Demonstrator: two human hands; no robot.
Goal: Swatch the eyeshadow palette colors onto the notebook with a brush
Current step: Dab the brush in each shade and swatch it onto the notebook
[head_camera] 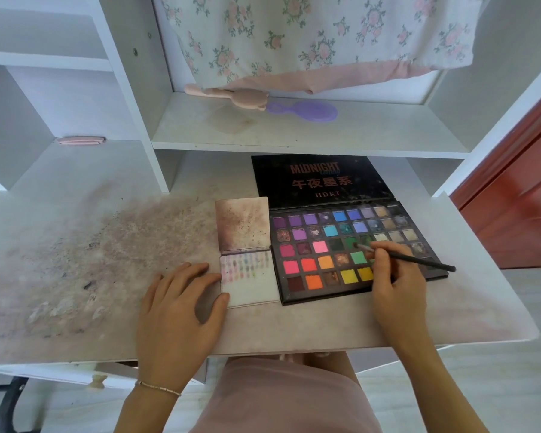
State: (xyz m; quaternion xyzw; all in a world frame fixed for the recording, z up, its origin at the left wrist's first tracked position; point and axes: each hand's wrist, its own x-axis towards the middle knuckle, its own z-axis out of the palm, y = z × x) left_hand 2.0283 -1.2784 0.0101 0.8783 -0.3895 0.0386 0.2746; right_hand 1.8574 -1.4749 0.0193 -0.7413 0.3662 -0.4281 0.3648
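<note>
An open black eyeshadow palette (322, 285) with several coloured pans lies on the desk, its lid flat behind it. My right hand (397, 282) grips a thin black brush (419, 260), whose tip touches a dark green pan in the palette's middle. A small open notebook (253, 285) lies left of the palette; its lower page carries rows of faint colour swatches and its upper page is stained brown. My left hand (181, 310) lies flat on the desk, fingertips and thumb touching the notebook's left edge.
The white desk (75, 276) is smudged with powder on its left half. A shelf behind holds a purple hairbrush (310, 110) and a pink brush (228, 93). Floral cloth hangs above. A red door (519, 207) stands at the right.
</note>
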